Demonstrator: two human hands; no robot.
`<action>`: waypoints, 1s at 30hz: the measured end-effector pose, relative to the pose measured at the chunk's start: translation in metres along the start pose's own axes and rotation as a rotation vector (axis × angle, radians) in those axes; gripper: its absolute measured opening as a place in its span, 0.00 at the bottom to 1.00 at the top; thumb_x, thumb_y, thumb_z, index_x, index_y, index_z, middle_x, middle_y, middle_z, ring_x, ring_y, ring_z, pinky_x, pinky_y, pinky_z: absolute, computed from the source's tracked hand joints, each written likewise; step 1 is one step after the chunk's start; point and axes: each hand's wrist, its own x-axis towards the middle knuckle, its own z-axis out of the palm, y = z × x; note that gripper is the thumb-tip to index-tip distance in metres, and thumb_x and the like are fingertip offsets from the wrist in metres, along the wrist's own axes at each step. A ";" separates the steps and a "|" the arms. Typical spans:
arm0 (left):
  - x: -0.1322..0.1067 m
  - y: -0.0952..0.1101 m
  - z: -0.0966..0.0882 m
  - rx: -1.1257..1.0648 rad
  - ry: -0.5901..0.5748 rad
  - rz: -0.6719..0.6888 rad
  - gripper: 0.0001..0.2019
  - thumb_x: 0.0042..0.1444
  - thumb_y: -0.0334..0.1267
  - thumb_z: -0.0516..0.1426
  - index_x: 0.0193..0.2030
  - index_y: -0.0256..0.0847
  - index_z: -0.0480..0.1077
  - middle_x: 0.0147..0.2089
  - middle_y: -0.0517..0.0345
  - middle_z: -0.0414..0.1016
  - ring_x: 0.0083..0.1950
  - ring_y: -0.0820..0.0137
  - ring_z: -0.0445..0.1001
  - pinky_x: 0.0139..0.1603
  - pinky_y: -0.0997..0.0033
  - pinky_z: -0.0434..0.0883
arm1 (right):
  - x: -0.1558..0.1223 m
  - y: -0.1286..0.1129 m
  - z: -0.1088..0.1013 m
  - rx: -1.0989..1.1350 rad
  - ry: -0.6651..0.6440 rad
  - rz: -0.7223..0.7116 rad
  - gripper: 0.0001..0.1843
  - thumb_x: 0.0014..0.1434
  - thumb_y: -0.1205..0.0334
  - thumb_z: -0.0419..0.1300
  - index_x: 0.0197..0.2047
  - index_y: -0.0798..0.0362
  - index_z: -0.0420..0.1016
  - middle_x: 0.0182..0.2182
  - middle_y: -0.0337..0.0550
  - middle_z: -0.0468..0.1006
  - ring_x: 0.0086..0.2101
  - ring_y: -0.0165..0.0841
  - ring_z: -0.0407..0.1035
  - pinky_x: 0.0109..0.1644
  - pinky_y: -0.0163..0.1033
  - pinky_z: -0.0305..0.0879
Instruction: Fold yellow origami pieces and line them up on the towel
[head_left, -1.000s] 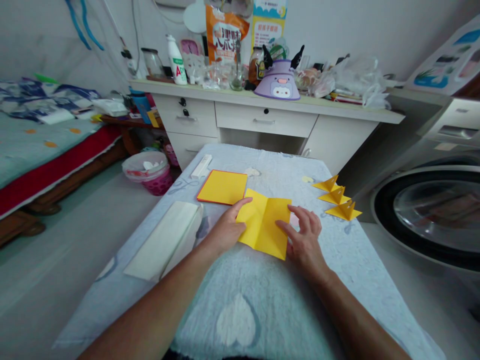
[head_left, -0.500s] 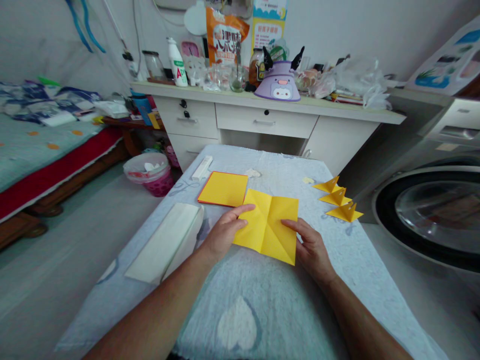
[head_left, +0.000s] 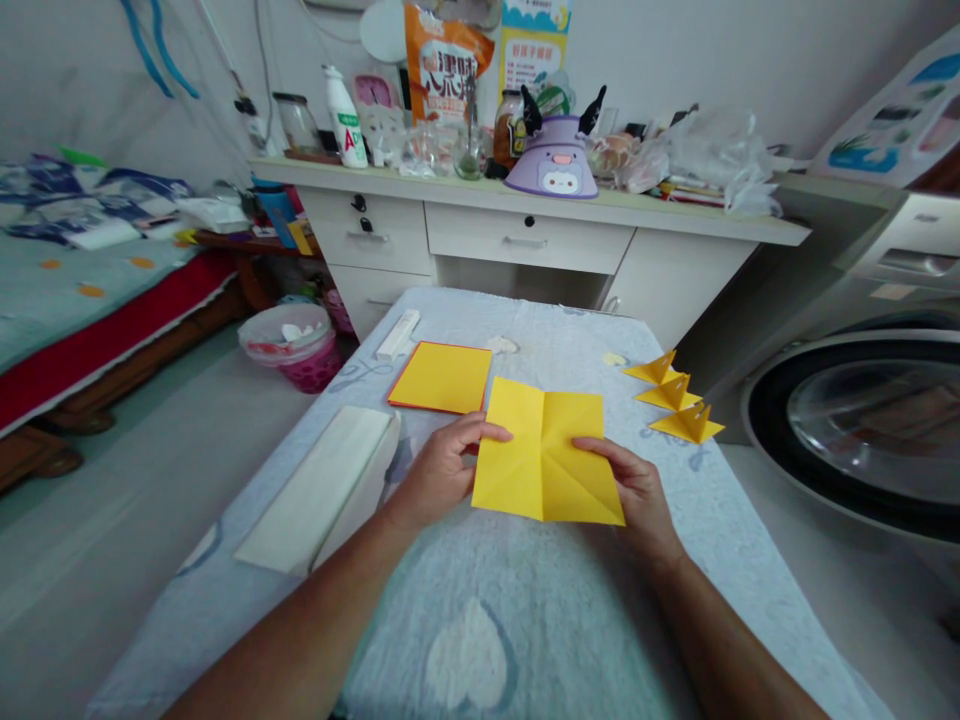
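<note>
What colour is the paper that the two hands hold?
Yellow; the creased paper shows best in the head view.

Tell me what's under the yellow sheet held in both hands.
Pale blue tablecloth shows beyond the edges of the yellow sheet. Whatever lies beneath is covered and cannot be seen, nor can some fingers of the right hand.

the light is soft, cool and fairly dim. a blurred shadow spreads over the tablecloth (head_left: 555, 580) below the yellow sheet (head_left: 510, 460), toward five o'clock. pale reflections cloud the door glass (head_left: 855, 425) at three. wide-lens distortion stretches the bottle (head_left: 904, 110) at two; the floor (head_left: 112, 560) at eight looks smeared.
</note>
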 end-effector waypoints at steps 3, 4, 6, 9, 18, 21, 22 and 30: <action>-0.001 0.001 -0.001 0.107 0.014 0.079 0.05 0.50 0.36 0.64 0.36 0.41 0.78 0.42 0.53 0.77 0.44 0.65 0.76 0.42 0.70 0.71 | 0.000 0.001 0.003 0.036 -0.015 0.001 0.17 0.48 0.56 0.70 0.44 0.42 0.79 0.46 0.41 0.80 0.39 0.41 0.77 0.41 0.47 0.76; -0.002 0.001 -0.001 0.120 0.030 0.094 0.05 0.51 0.35 0.64 0.35 0.41 0.78 0.41 0.53 0.77 0.43 0.66 0.76 0.42 0.70 0.71 | 0.000 0.002 0.004 0.032 -0.016 -0.007 0.19 0.48 0.55 0.70 0.45 0.42 0.79 0.46 0.42 0.80 0.40 0.42 0.77 0.41 0.48 0.77; -0.002 0.001 -0.001 0.126 0.087 0.122 0.04 0.51 0.34 0.63 0.34 0.41 0.78 0.41 0.53 0.78 0.43 0.66 0.77 0.43 0.70 0.71 | -0.001 0.002 0.006 -0.009 -0.021 -0.043 0.22 0.48 0.53 0.70 0.48 0.43 0.78 0.49 0.45 0.79 0.43 0.43 0.76 0.44 0.48 0.76; -0.001 0.000 0.000 0.097 0.172 0.178 0.04 0.49 0.32 0.64 0.33 0.41 0.79 0.41 0.53 0.78 0.44 0.66 0.77 0.45 0.71 0.71 | -0.001 0.000 0.009 -0.101 -0.063 -0.119 0.20 0.53 0.52 0.68 0.49 0.44 0.77 0.51 0.46 0.78 0.47 0.41 0.74 0.50 0.46 0.73; -0.001 -0.009 0.000 0.147 0.275 0.267 0.09 0.48 0.26 0.62 0.35 0.41 0.78 0.44 0.53 0.78 0.45 0.68 0.77 0.42 0.75 0.71 | -0.009 -0.003 0.012 -0.450 -0.218 -0.350 0.29 0.57 0.61 0.65 0.61 0.41 0.68 0.55 0.46 0.74 0.52 0.42 0.71 0.56 0.47 0.68; -0.001 -0.010 -0.001 0.172 0.317 0.279 0.09 0.49 0.26 0.61 0.36 0.41 0.78 0.44 0.53 0.77 0.46 0.68 0.76 0.43 0.75 0.71 | -0.011 -0.002 0.015 -0.508 -0.253 -0.377 0.30 0.60 0.64 0.62 0.64 0.39 0.64 0.56 0.46 0.74 0.49 0.40 0.73 0.54 0.47 0.70; -0.002 -0.010 -0.001 0.169 0.316 0.284 0.08 0.49 0.26 0.61 0.36 0.41 0.78 0.44 0.53 0.77 0.46 0.68 0.77 0.43 0.75 0.72 | -0.011 -0.001 0.016 -0.502 -0.252 -0.384 0.29 0.60 0.64 0.62 0.64 0.38 0.65 0.56 0.45 0.74 0.48 0.39 0.74 0.53 0.46 0.71; -0.006 -0.001 0.003 0.125 0.151 0.231 0.16 0.53 0.28 0.60 0.49 0.43 0.76 0.51 0.51 0.77 0.49 0.67 0.77 0.45 0.73 0.74 | -0.012 0.003 0.011 -0.410 -0.117 -0.376 0.25 0.57 0.62 0.65 0.58 0.38 0.72 0.53 0.44 0.76 0.47 0.40 0.75 0.47 0.42 0.73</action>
